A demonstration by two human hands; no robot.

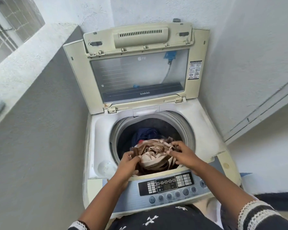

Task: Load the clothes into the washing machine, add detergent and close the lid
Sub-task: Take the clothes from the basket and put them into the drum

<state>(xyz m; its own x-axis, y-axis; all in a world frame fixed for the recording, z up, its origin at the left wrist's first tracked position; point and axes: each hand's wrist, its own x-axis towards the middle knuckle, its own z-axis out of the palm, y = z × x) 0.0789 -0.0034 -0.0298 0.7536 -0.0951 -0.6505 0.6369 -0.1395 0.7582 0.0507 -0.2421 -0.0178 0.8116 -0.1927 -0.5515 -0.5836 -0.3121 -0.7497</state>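
A cream top-loading washing machine (pixel 96 138) stands in front of me with its lid (pixel 138 63) folded up against the back wall. A bundle of brown and beige striped cloth (pixel 154 155) sits at the mouth of the drum (pixel 183 128). My left hand (pixel 129 163) grips the bundle's left side with curled fingers. My right hand (pixel 181 155) grips its right side. Deeper in the drum lies dark blue clothing (pixel 146 132) with a bit of red showing. No detergent is in view.
The control panel (pixel 171 185) with buttons runs along the machine's front edge, under my forearms. A grey wall and white ledge (pixel 32 52) close in on the left. A white wall with a panel frame (pixel 256 105) is on the right.
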